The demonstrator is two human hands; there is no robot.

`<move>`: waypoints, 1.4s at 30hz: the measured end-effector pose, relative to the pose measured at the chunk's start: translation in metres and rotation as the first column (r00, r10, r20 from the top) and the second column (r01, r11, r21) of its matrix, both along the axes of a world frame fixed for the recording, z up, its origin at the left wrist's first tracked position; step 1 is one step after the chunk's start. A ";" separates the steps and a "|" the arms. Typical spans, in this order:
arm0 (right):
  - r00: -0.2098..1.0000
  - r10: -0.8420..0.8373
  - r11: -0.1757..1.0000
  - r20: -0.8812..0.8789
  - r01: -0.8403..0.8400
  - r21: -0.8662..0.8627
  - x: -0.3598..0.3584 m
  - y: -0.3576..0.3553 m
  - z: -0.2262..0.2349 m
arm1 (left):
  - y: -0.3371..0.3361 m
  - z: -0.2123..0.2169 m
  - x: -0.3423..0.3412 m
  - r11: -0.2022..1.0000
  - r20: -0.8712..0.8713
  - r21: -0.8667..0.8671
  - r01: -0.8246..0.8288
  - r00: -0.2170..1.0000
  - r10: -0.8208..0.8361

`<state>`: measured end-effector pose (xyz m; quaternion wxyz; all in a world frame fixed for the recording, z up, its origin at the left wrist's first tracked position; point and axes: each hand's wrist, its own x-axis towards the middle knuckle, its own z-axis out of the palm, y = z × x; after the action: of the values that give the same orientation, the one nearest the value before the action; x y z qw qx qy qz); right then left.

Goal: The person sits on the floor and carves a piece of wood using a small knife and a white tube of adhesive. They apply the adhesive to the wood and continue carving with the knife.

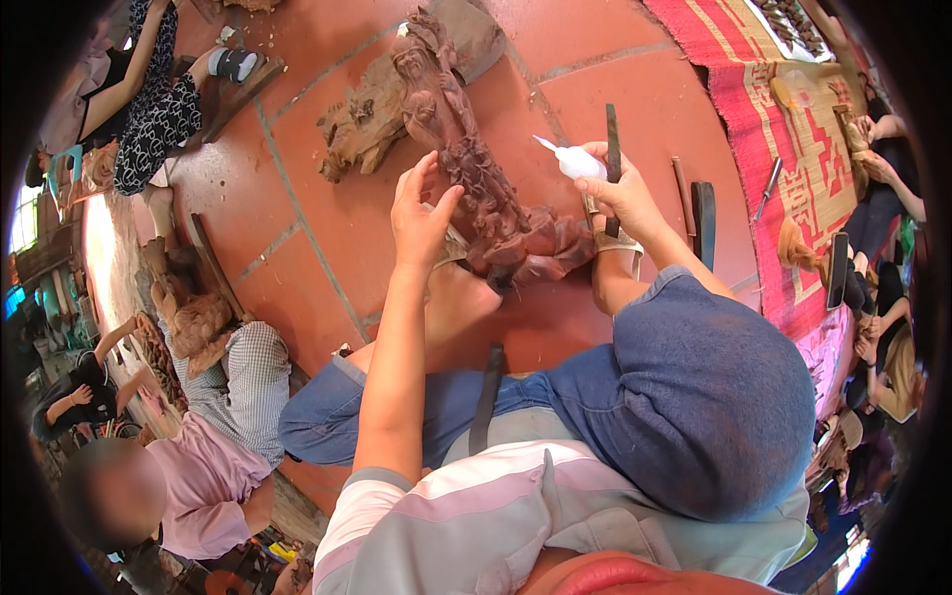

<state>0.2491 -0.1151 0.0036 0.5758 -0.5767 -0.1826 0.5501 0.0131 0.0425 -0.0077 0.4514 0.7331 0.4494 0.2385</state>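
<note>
A dark reddish-brown wood carving (466, 149) of a robed, bearded figure stands on the floor between my feet, its wide carved base towards me. Beside its left side my left hand (421, 210) is raised, fingers and thumb apart, holding nothing; whether a fingertip touches the wood I cannot tell. My right hand (627, 198), right of the carving, grips a small white squeeze bottle (580, 163) whose thin nozzle points up and left towards the figure. A narrow dark strip (613, 139) is also held upright in the same hand.
Behind the carving lies a rough piece of wood (362, 124). A dark strip (486, 402) rests on my lap. Right of my foot are a thin brown stick (683, 196) and a dark bar (704, 223), near a red patterned mat (734, 119). Other people sit at left and right.
</note>
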 end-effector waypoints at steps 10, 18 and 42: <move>0.999 -0.023 0.996 0.047 0.027 -0.088 -0.006 -0.002 -0.004 | 0.010 0.004 0.010 0.992 -0.064 0.124 0.006 0.998 0.002; 0.963 0.014 0.999 0.270 -0.023 0.030 -0.016 0.015 -0.013 | 0.011 -0.001 0.017 0.992 -0.046 0.125 -0.006 0.999 0.012; 0.942 0.065 0.998 0.330 -0.069 0.000 -0.027 0.026 -0.017 | 0.008 0.008 0.029 0.985 -0.140 0.158 -0.072 0.986 0.094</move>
<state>0.2219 -0.0889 -0.0130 0.5214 -0.6507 -0.2991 0.4640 0.0425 0.0509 -0.0002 0.3493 0.7615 0.4922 0.2363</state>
